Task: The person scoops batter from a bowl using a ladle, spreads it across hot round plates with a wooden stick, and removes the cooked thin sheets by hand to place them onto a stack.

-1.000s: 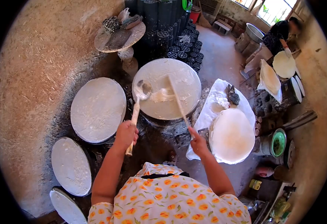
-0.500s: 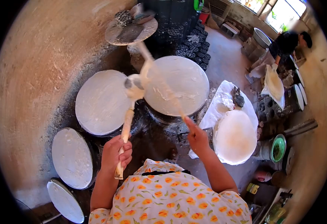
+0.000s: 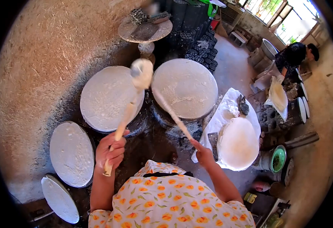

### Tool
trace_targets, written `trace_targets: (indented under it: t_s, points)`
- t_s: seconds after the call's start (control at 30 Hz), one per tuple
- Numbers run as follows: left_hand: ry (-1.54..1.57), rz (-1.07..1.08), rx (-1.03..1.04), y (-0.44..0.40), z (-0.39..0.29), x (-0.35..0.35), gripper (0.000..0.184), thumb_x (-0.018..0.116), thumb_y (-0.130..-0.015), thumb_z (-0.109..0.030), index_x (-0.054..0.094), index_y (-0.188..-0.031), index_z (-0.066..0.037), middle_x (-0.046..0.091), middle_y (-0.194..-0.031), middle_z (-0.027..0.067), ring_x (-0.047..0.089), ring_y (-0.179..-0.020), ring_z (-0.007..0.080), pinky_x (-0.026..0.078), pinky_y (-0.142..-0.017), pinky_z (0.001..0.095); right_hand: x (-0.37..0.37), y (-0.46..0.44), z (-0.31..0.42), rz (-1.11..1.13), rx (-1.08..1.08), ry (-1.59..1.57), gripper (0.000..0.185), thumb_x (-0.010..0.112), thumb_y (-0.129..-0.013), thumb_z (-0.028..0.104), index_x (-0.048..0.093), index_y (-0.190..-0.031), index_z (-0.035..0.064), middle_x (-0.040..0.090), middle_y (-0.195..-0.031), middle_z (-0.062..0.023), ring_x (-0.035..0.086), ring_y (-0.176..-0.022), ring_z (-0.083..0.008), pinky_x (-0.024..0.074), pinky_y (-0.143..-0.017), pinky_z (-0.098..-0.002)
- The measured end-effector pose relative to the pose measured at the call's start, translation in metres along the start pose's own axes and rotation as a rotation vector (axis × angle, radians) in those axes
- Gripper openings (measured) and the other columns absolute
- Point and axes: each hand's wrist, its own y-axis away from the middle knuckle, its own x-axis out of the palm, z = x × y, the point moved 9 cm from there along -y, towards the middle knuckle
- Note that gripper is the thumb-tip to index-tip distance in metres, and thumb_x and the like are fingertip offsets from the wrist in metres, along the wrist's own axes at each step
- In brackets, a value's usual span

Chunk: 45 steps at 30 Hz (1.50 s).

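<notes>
My left hand [image 3: 111, 151] is closed around the wooden handle of a ladle [image 3: 141, 74]. Its rounded end, smeared with white batter and blurred, is raised between two large round griddles. My right hand [image 3: 204, 154] grips a thin wooden stick [image 3: 176, 117], index finger along it. The stick's blurred far end is over the left edge of the right griddle [image 3: 189, 89], coated in white. Beside it, the left griddle [image 3: 107, 102] carries a similar rough white layer. To the right of my right hand, a pale round stack of thin sheets [image 3: 238, 146] rests on white cloth [image 3: 229, 104].
More white-coated discs [image 3: 72, 155] line the left wall. Behind the griddles stand a round pedestal tray [image 3: 162, 32] and stacked coal briquettes [image 3: 202, 53]. At far right a person [image 3: 294, 55] bends over another pale sheet [image 3: 277, 93]. A green basin [image 3: 278, 159] sits below.
The stick has come down from beside the ladle to the right griddle's left edge. My right hand has dropped lower and slightly right; my left hand moved a little left with the ladle.
</notes>
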Motion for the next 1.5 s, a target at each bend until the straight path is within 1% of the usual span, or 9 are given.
trace_targets:
  t_s: [0.13,0.27,0.33,0.53,0.7,0.8,1.0,1.27,1.5]
  points:
    - [-0.253,-0.055,0.218,0.017,-0.027,0.013,0.040,0.043,-0.093,-0.011,0.038,-0.125,0.011,0.041,-0.068,0.0040,0.038,-0.039,0.0071,0.035,-0.029,0.0214,-0.020,0.004,0.002,-0.297,0.042,-0.121,0.066,0.045,-0.080,-0.007,0.046,-0.135,0.0290,0.063,-0.105,-0.0220,0.066,-0.086,-0.0342,0.0514,-0.073,-0.0371]
    - [-0.179,-0.114,0.260,0.021,-0.046,0.001,0.041,0.040,-0.094,-0.011,0.034,-0.125,0.014,0.041,-0.071,0.0050,0.041,-0.040,0.0072,0.036,-0.029,0.0200,0.040,0.005,-0.004,0.136,0.215,0.075,0.064,0.044,-0.081,-0.007,0.046,-0.135,0.0265,0.062,-0.113,-0.0204,0.064,-0.101,-0.0254,0.0488,-0.081,-0.0304]
    - [-0.172,-0.109,0.296,0.032,-0.057,0.006,0.040,0.038,-0.095,-0.011,0.033,-0.125,0.014,0.040,-0.072,0.0054,0.041,-0.040,0.0076,0.036,-0.029,0.0205,0.022,0.002,0.015,-0.095,-0.083,-0.107,0.067,0.044,-0.080,-0.007,0.045,-0.136,0.0306,0.062,-0.077,-0.0213,0.063,-0.067,-0.0326,0.0491,-0.063,-0.0414]
    - [-0.290,-0.110,0.689,0.123,-0.111,0.034,0.043,0.038,-0.094,-0.010,0.032,-0.128,0.016,0.040,-0.070,0.0048,0.039,-0.039,0.0062,0.040,-0.028,0.0208,0.001,-0.038,0.028,-0.068,0.060,-0.279,0.069,0.041,-0.075,-0.014,0.044,-0.138,0.0148,0.060,-0.114,-0.0013,0.053,-0.080,-0.0107,0.0428,-0.068,-0.0223]
    - [-0.377,-0.202,1.095,0.245,-0.104,0.053,0.045,0.040,-0.095,-0.011,0.030,-0.129,0.016,0.042,-0.072,0.0049,0.040,-0.039,0.0059,0.039,-0.029,0.0205,0.062,-0.080,0.111,0.305,-0.037,-0.361,0.064,0.041,-0.076,-0.012,0.046,-0.136,0.0108,0.055,-0.129,-0.0079,0.054,-0.109,-0.0141,0.0410,-0.085,-0.0209]
    - [-0.460,-0.274,1.342,0.326,-0.055,0.060,0.048,0.034,-0.098,-0.012,0.018,-0.135,0.015,0.040,-0.076,0.0077,0.043,-0.044,0.0092,0.039,-0.031,0.0229,0.099,-0.106,0.160,0.364,-0.542,-0.218,0.065,0.042,-0.075,-0.010,0.043,-0.137,0.0111,0.053,-0.130,-0.0169,0.052,-0.120,-0.0282,0.0427,-0.095,-0.0305]
    - [-0.379,-0.680,1.816,0.474,0.107,0.043,0.045,0.033,-0.098,-0.013,0.026,-0.133,0.015,0.041,-0.076,0.0058,0.039,-0.041,0.0065,0.037,-0.030,0.0214,0.190,-0.092,0.261,0.749,-0.823,-0.220,0.059,0.043,-0.078,-0.007,0.045,-0.134,0.0102,0.051,-0.132,-0.0156,0.050,-0.120,-0.0311,0.0441,-0.096,-0.0358]
    - [0.064,-1.267,2.401,0.611,0.336,-0.040,0.028,0.043,-0.091,-0.012,0.046,-0.111,0.008,0.046,-0.074,0.0038,0.041,-0.049,0.0082,0.037,-0.037,0.0221,0.285,-0.051,0.351,0.523,-1.119,0.482,0.071,0.049,-0.080,0.001,0.030,-0.142,0.0285,0.060,-0.076,-0.0243,0.059,-0.069,-0.0424,0.0464,-0.062,-0.0521]
    - [0.828,-2.112,2.104,0.657,0.519,-0.210,0.020,0.045,-0.091,-0.019,0.045,-0.082,-0.001,0.047,-0.061,0.0057,0.046,-0.044,0.0137,0.037,-0.037,0.0253,0.271,0.058,0.318,0.708,-1.265,0.305,0.069,0.045,-0.077,-0.006,0.033,-0.142,0.0144,0.061,-0.087,-0.0274,0.059,-0.080,-0.0453,0.0486,-0.069,-0.0478]
